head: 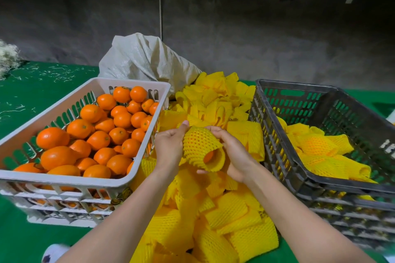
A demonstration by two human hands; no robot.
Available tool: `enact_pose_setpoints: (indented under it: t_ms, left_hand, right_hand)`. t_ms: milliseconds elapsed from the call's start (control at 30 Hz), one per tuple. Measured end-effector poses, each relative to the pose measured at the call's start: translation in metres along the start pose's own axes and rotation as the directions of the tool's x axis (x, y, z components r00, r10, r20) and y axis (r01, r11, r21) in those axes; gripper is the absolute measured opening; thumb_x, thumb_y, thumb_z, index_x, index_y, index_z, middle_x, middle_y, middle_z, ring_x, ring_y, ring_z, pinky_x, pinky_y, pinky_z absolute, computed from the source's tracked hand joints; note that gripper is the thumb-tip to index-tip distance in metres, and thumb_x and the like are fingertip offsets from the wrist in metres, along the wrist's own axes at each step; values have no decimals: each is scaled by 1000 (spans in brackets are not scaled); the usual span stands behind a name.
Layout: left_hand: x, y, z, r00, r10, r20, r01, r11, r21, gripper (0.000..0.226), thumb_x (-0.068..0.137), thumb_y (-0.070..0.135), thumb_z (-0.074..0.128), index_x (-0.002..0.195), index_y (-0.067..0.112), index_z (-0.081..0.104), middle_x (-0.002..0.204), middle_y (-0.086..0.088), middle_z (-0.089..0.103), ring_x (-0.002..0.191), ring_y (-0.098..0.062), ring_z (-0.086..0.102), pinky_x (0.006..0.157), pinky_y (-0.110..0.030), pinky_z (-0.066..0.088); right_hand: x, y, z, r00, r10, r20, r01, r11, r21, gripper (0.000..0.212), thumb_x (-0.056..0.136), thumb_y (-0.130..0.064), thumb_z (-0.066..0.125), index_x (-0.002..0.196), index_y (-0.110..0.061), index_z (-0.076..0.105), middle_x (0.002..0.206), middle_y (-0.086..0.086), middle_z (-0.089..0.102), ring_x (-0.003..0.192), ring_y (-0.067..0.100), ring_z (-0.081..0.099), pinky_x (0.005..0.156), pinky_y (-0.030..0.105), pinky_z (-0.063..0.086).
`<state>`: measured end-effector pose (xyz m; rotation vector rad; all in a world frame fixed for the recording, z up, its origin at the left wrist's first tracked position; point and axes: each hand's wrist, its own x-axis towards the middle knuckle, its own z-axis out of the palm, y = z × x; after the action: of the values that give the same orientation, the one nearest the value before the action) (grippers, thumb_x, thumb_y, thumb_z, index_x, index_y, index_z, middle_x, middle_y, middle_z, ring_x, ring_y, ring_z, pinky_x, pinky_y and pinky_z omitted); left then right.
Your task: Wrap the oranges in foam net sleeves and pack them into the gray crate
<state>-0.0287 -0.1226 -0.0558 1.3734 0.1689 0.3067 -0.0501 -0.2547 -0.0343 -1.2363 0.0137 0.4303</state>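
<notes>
Both hands hold a yellow foam net sleeve [199, 147] at the centre, above the sleeve pile. An orange [208, 156] shows through the sleeve's open end. My left hand [170, 145] grips the sleeve's left side, thumb on top. My right hand [233, 151] curls round its right side and underside. A white crate [89, 179] full of bare oranges [100, 130] stands at the left. The gray crate [299, 175] at the right holds several wrapped oranges [320, 149].
A large heap of loose yellow sleeves [213, 215] fills the gap between the two crates. A white woven sack [143, 57] lies behind it. Everything rests on a green mat [32, 87] strewn with pale shreds. A dark wall stands behind.
</notes>
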Motion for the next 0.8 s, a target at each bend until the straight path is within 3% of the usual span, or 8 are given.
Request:
enact_pose_setpoints:
  t_ms: [133,267,400,467,567,667,733,800]
  left_hand:
    - [-1,2,-2,974,169,151,-190,972,137,57,85,38,64,44,10,37,42,-3,32,41,-15,30,47,-28,28]
    - [2,10,0,921,233,311,-300,935,189,55,81,40,61,41,19,29,36,11,23,36,-5,17,41,-21,18]
    - [7,18,8,866,186,463,-327,913,244,50,72,49,59,44,16,35,37,12,28,36,-3,21,41,-19,18]
    - [8,22,17,862,188,471,-346,897,275,45,71,53,57,56,10,51,47,10,42,44,-1,35,44,-17,28]
    - [10,26,38,935,105,339,-191,954,231,39,85,52,52,86,15,63,78,8,62,71,0,55,59,-9,43]
    - [5,25,64,944,-81,320,61,996,72,30,96,41,47,86,17,63,87,-1,66,82,-13,63,71,-23,53]
    - [-5,22,88,938,-74,339,62,997,46,25,98,32,48,86,15,61,89,-9,64,86,-23,61,79,-36,50]
    - [-12,18,116,948,-1,319,-11,999,36,23,100,23,46,85,12,59,85,-14,59,77,-22,58,71,-37,48]
  right_hand:
    - [-5,0,-3,982,49,184,-76,987,138,27,80,-41,53,84,-25,73,89,6,70,78,24,67,68,51,54]
    - [-10,4,-8,978,40,207,-71,987,147,31,72,-27,67,103,-24,60,97,9,68,85,29,66,69,57,52]
    - [-18,5,-12,982,6,189,-37,986,165,40,69,-11,68,103,-33,63,96,8,71,88,30,65,67,53,54]
    - [-20,2,-15,989,-44,138,22,987,158,45,67,-9,70,104,-33,62,98,9,71,91,29,65,75,48,52]
    - [-26,-11,-24,990,-133,46,126,985,122,45,62,-12,70,105,-25,64,97,7,71,90,26,66,79,41,53]
    - [-34,-31,-43,978,-205,-39,206,978,30,54,60,-17,71,112,-24,60,100,5,71,92,24,67,80,41,55]
    - [-39,-46,-60,960,-267,-84,263,963,-54,51,60,-19,72,110,-24,62,100,4,71,94,24,67,80,40,55]
    - [-42,-66,-82,933,-332,-139,325,943,-69,48,59,-19,72,107,-21,64,98,5,71,92,24,67,82,40,54]
